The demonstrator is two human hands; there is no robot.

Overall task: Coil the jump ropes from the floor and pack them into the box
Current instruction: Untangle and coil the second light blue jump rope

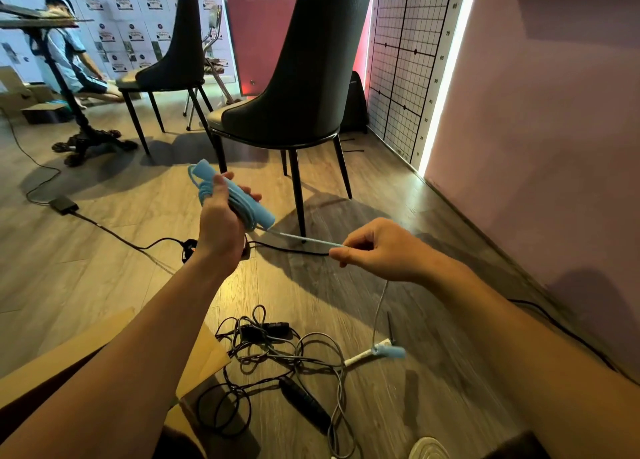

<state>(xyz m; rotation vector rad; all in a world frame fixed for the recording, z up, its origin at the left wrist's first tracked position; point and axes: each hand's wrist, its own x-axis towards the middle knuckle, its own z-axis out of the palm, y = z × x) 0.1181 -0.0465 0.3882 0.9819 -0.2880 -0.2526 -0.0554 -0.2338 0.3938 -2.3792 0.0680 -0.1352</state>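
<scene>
My left hand point(221, 216) grips a light blue jump rope handle point(239, 198) with several loops of its cord coiled against it. A stretch of that cord point(304, 240) runs taut to my right hand point(377, 250), which pinches it. From there the cord hangs down to the second blue handle point(389, 351), just above the floor. A tangle of black and grey jump ropes point(277, 354) with black handles point(304, 403) lies on the wooden floor below. The cardboard box point(204, 351) shows at the lower left, partly behind my left forearm.
Two dark chairs point(298, 87) stand ahead, the nearer one just beyond my hands. Black power cables point(114, 233) and an adapter cross the floor at left. A pink wall point(536, 146) runs along the right. A person sits on the floor at the far left behind a table stand.
</scene>
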